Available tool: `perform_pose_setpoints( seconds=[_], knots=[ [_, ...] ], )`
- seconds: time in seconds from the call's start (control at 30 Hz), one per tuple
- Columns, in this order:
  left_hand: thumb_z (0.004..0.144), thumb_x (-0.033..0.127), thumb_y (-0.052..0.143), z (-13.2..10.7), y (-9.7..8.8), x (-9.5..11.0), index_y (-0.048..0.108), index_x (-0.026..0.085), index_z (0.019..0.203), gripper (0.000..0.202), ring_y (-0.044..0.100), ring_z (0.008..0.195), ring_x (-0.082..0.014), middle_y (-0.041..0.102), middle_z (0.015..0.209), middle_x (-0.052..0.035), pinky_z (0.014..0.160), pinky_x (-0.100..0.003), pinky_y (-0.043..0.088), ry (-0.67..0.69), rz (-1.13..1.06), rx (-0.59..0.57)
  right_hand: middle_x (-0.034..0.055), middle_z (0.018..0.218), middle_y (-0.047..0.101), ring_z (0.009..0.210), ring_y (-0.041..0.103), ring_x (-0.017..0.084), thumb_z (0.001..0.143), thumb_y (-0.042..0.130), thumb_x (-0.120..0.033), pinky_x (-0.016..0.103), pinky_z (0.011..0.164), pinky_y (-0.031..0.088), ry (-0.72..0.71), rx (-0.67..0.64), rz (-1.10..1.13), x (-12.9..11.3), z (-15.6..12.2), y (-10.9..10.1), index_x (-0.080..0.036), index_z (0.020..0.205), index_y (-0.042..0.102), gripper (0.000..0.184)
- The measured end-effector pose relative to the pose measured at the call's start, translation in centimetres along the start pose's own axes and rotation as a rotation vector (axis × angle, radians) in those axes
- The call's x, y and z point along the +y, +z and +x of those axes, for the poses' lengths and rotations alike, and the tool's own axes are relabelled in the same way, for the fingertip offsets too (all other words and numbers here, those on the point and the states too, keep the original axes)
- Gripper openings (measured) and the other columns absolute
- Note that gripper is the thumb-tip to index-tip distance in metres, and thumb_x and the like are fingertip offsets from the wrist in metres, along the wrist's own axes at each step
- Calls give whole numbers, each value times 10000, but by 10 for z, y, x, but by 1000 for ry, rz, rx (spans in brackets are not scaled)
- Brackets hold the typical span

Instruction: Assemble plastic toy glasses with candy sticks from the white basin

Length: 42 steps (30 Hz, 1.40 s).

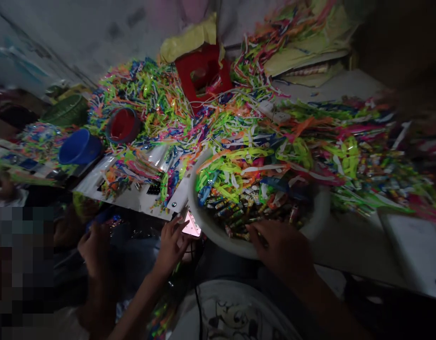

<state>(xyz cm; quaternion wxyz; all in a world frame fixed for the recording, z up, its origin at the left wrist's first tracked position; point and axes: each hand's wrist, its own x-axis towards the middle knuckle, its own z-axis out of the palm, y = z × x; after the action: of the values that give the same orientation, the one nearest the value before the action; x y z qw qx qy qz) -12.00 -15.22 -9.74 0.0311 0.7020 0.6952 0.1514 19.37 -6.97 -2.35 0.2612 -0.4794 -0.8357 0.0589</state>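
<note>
A large pale basin (200, 219) stands before me, holding small, patterned tube-shaped pieces (235, 212) and bright plastic strips (223, 182) in green, orange, white and blue. My right hand (283, 243) is at the basin's near rim, fingers curled down towards the small pieces; whatever is between its fingertips is hidden. To the left of the basin, my left hand (172, 243) has its fingers apart beside a brightly lit pinkish panel (192, 225). No object shows in that hand. Dim light and blur hide fine detail.
Heaps of coloured strips (143, 94) cover the table. A red crate (203, 71), a blue tub (79, 147) and a red-lined round container (123, 125) stand among them. At the left is another person's hand (93, 243). A white tub (235, 316) is below; a pale panel (416, 250) is at right.
</note>
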Motion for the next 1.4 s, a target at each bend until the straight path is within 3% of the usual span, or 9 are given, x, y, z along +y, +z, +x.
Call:
perform_pose_setpoints(
  seconds=[0.2,0.43,0.6,0.77,0.93,1.2,1.4],
  knots=[
    [873,316,510,18,2,-11,499,260,1255,387,415,1224,-277,452,1319,-102,1013,-484,361,-24,-69,104,36,790,725,709,656,170,913,471,-304,275,652,406,35,-62,10,1,0,-2,-201,807,694,268],
    [830,389,560,30,17,-13,417,185,1314,545,469,1186,-286,506,1260,-141,990,-463,397,-101,-200,202,45,813,739,729,685,192,905,468,-374,285,658,484,12,3,-69,14,-8,9,-224,831,706,291],
    [832,430,546,29,28,-1,358,187,1358,609,438,1241,-303,474,1331,-153,1029,-472,368,-160,-316,153,59,839,741,771,695,225,896,432,-476,333,680,527,125,-27,-111,17,-10,9,-220,839,712,384],
    [777,464,594,41,30,9,314,103,1383,760,418,1253,-347,448,1348,-216,1028,-497,363,-179,-347,81,61,784,742,714,702,244,880,419,-490,349,625,546,120,-58,-181,14,-5,4,-229,773,727,418],
    [745,397,630,44,29,17,250,104,1422,830,391,1272,-351,423,1365,-217,1029,-501,352,-185,-337,44,29,825,751,727,710,223,874,439,-441,302,606,551,91,-140,-225,16,-2,1,-251,812,740,361],
    [855,366,447,27,56,-6,310,64,1373,615,399,1282,-314,435,1368,-224,1041,-483,329,-97,-428,177,54,825,746,734,704,221,902,411,-454,306,649,542,104,-70,-203,9,-2,-1,-208,836,735,412],
    [848,406,485,24,57,-16,314,105,1383,636,362,1314,-313,404,1403,-206,1056,-485,306,-128,-466,81,56,848,739,765,695,222,903,431,-454,319,676,529,103,-39,-140,14,-7,5,-199,863,722,389]
  ],
)
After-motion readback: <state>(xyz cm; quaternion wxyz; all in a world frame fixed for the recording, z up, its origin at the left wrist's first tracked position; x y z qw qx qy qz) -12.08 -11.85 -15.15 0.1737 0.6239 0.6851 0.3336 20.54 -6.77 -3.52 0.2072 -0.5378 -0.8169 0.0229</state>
